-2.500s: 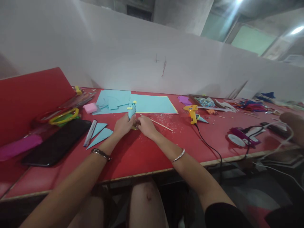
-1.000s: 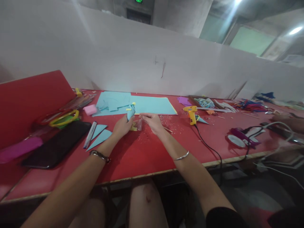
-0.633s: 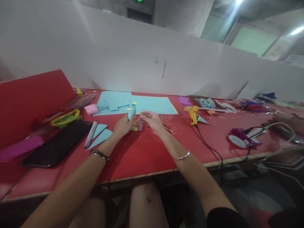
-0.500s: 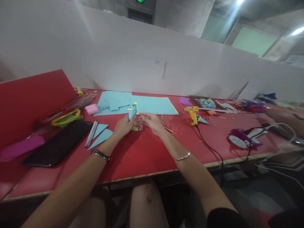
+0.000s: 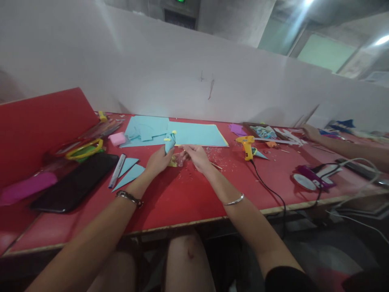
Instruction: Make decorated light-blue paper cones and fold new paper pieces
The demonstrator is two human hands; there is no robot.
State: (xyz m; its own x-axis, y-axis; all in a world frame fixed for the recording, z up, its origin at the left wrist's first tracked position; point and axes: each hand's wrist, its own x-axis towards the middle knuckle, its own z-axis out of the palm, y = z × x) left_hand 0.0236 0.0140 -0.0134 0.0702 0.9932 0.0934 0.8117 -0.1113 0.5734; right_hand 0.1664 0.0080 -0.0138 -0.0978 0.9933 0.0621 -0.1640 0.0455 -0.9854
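The left hand (image 5: pixel 158 161) grips a light-blue, yellow-trimmed paper cone (image 5: pixel 169 146); whether the right hand (image 5: pixel 198 157), beside the cone, grips anything is unclear. Hard squeezing might crease the cone.

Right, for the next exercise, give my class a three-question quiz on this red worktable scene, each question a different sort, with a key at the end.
1. Multiple choice: what does the camera wearer's left hand hold?
A) a black cable
B) a light-blue piece with yellow trim
C) a sheet of purple paper

2. True or false: in the picture, the yellow glue gun is to the right of the wearer's right hand.

3. Count: how many pointed light-blue paper pieces lie next to the white marker?

Key:
1. B
2. True
3. Two
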